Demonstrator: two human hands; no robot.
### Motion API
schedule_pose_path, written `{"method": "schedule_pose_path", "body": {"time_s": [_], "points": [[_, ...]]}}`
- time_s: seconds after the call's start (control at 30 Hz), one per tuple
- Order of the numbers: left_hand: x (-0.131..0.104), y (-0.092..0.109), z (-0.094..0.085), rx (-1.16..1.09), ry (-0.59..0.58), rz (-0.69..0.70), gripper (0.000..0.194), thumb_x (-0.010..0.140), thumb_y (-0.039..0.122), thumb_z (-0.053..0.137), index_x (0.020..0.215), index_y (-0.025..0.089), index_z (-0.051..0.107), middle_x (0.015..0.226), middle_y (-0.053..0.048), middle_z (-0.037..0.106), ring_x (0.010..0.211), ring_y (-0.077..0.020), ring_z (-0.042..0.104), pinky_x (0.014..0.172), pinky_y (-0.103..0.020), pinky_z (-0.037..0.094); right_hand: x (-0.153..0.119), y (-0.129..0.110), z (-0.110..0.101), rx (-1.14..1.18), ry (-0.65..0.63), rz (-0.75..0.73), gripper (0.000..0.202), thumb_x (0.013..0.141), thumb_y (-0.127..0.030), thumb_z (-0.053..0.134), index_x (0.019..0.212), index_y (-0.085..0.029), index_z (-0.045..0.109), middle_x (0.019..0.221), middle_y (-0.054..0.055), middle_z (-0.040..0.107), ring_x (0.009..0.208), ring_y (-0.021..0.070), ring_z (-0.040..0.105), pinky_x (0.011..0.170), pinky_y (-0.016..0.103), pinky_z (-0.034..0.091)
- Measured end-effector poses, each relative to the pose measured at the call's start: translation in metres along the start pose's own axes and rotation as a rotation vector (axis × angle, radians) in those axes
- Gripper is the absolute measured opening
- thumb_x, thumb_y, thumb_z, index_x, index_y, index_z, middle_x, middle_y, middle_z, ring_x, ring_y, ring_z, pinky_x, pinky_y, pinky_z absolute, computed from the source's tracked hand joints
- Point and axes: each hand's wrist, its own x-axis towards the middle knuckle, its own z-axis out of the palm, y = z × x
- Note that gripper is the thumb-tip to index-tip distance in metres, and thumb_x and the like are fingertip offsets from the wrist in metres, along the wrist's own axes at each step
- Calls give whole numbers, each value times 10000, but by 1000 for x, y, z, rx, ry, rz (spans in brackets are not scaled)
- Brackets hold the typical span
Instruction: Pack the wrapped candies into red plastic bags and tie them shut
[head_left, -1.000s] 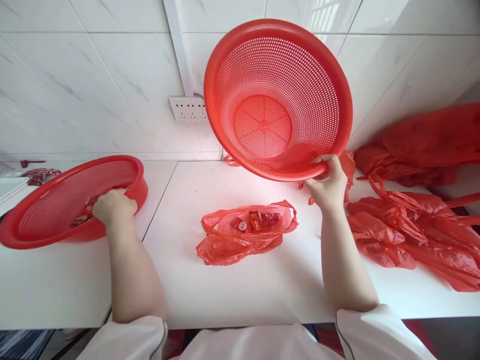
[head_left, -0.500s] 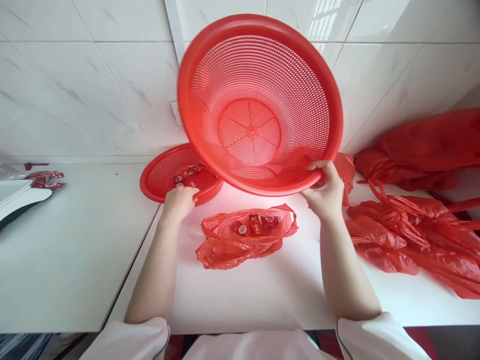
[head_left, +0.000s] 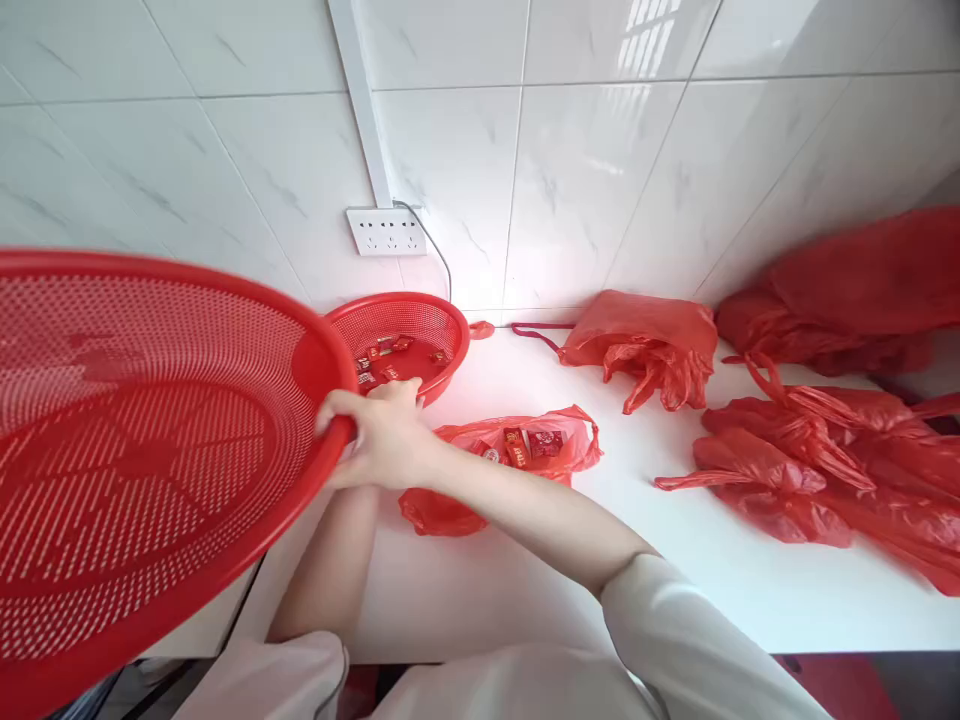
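My right hand (head_left: 382, 440) is closed on the rim of a large red perforated plastic basket (head_left: 150, 460), which hangs tilted at the left with nothing seen inside. Behind it, my left hand (head_left: 406, 390) grips the near rim of a smaller red basket (head_left: 442, 385); most of its fingers are hidden. Several small red wrapped packets (head_left: 390, 371) lie in that smaller basket. Just in front, an open red plastic bag (head_left: 442, 510) rests on the white table with a few red packets (head_left: 545, 442) in its mouth, partly covered by my right forearm.
Tied red plastic bags (head_left: 810, 460) are heaped at the right. Another red bag (head_left: 637, 340) lies by the tiled wall, with more red bags (head_left: 862, 270) in the back corner. A white socket strip (head_left: 387, 232) with a cable is fixed to the wall behind the small basket.
My right hand has swung the large basket from above the table's middle across to the left, passing over my left arm. The small basket has shifted right with my left hand at its rim.
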Motion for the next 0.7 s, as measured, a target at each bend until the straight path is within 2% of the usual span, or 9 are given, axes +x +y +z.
{"method": "schedule_pose_path", "body": {"time_s": [0.1, 0.2, 0.27, 0.37, 0.53, 0.63, 0.7], "points": [[-4, 0, 2, 225, -10, 13, 182, 865, 238, 559, 974, 131, 658, 867, -149, 674, 959, -351, 636, 843, -514, 455, 26, 10, 41, 6, -171, 2, 376, 647, -392, 732, 849, -236, 456, 722, -71, 598, 671, 117, 588, 714, 248, 464], [-7, 0, 2, 362, -15, 51, 224, 888, 267, 491, 1010, 161, 646, 863, -159, 688, 921, -349, 655, 789, -456, 460, 40, 22, 74, -47, -277, 71, 426, 641, -454, 735, 862, -242, 438, 668, -75, 563, 632, 131, 579, 621, 241, 450], [-7, 0, 2, 419, -23, 73, 234, 891, 284, 476, 1012, 169, 640, 876, -158, 694, 897, -335, 663, 754, -418, 461, 47, 31, 93, -82, -278, 120, 474, 626, -517, 735, 866, -244, 430, 647, -73, 547, 632, 141, 576, 577, 239, 439], [-6, -2, 3, 471, -29, 97, 238, 892, 309, 471, 997, 174, 637, 873, -151, 700, 874, -320, 667, 717, -384, 455, 58, 44, 114, -116, -214, 177, 535, 623, -607, 708, 903, -243, 435, 659, -53, 550, 679, 164, 590, 518, 233, 424], [-5, -6, 2, 509, -15, 116, 231, 890, 335, 472, 962, 194, 641, 841, -128, 702, 839, -311, 668, 673, -360, 439, 81, 56, 124, -235, -136, 244, 551, 693, -648, 637, 984, -225, 439, 743, -11, 604, 692, 186, 612, 447, 241, 418], [-5, -7, 1, 518, 1, 115, 246, 894, 351, 462, 957, 202, 646, 824, -122, 701, 821, -302, 667, 663, -352, 431, 88, 57, 123, -428, -202, 240, 458, 785, -584, 583, 1013, -209, 452, 795, 20, 641, 694, 210, 629, 490, 288, 466], [-5, -6, 1, 520, 8, 115, 263, 898, 366, 453, 954, 201, 650, 813, -122, 699, 809, -298, 665, 660, -352, 428, 85, 54, 123, -573, -243, 205, 332, 855, -486, 533, 1001, -195, 469, 803, 33, 654, 697, 227, 641, 532, 333, 493]]}}
